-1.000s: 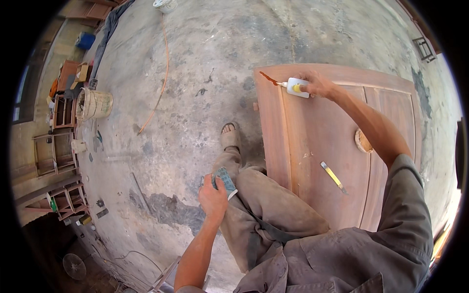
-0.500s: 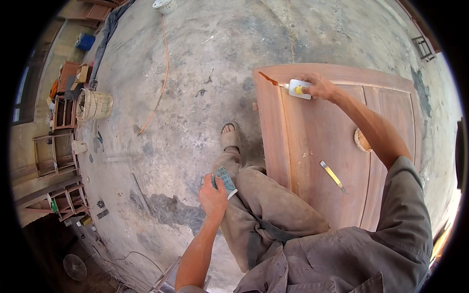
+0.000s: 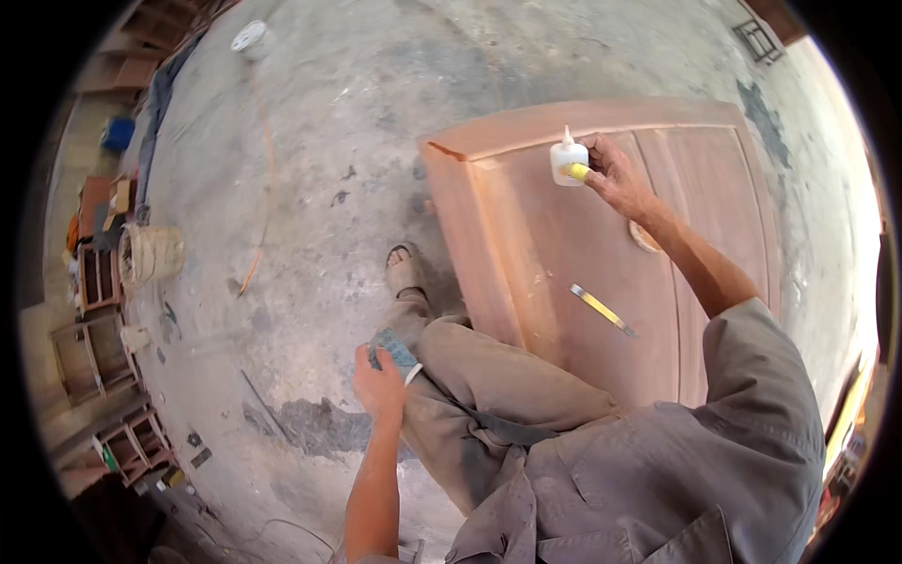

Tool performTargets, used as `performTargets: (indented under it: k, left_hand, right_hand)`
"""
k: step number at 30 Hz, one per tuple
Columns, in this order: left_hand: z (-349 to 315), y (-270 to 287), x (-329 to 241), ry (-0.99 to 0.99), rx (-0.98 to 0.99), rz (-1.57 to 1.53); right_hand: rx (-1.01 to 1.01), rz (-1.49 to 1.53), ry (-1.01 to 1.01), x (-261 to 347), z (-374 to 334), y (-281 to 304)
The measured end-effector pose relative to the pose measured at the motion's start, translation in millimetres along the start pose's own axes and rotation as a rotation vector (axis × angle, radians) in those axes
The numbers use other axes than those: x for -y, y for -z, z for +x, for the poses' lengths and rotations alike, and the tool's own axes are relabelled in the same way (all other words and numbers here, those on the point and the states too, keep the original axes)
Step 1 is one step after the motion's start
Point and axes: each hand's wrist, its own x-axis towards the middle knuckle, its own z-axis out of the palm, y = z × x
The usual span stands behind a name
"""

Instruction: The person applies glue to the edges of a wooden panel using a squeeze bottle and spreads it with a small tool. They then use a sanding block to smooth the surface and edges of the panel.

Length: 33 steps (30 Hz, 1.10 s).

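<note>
A wooden panel door (image 3: 526,216) lies at my right, with a dark wet-looking streak (image 3: 447,151) along its far left corner. Above the door, my right hand (image 3: 615,177) grips a small white glue bottle (image 3: 567,163) with a pointed nozzle, held upright. Something yellow shows between its fingers, perhaps the cap. By my knee, my left hand (image 3: 380,383) is closed on a folded blue-grey piece of sandpaper (image 3: 396,355). On the door rests a yellow utility knife (image 3: 602,310). Partly hidden behind my right forearm is a round pale container (image 3: 644,237).
On the stained concrete floor, a white bucket (image 3: 252,39) stands far left, and a larger dirty bucket (image 3: 150,254) nearer. A thin orange hose (image 3: 267,202) lies between. Wooden frames (image 3: 94,355) line the left side; a small dark frame (image 3: 757,41) is at far right.
My right hand has lifted the glue bottle off the door's corner and tipped it from lying sideways to upright. The whole view has shifted. My left hand keeps its hold on the sandpaper.
</note>
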Motion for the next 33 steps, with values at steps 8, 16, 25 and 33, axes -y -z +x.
performTargets:
  k: [8,16,25,33]
  left_hand:
    - [-6.0,4.1,-1.6,-0.038,-0.052,-0.160]
    - [-17.4,3.6,0.0,-0.018,-0.161,-0.268]
    - [-16.5,0.5,-0.2,-0.064,-0.195,-0.200]
    - [-17.3,-3.0,-1.6,-0.066,-0.193,-0.221]
  right_hand:
    - [-0.493,-0.622,-0.029,-10.7,-164.1,70.0]
    - [-0.620,-0.710,-0.131,-33.6,-179.1,60.3]
    - [-0.687,-0.550,-0.155,-51.2,-172.0,68.9]
    - [-0.600,-0.428,-0.328,-53.3,-169.6,76.0]
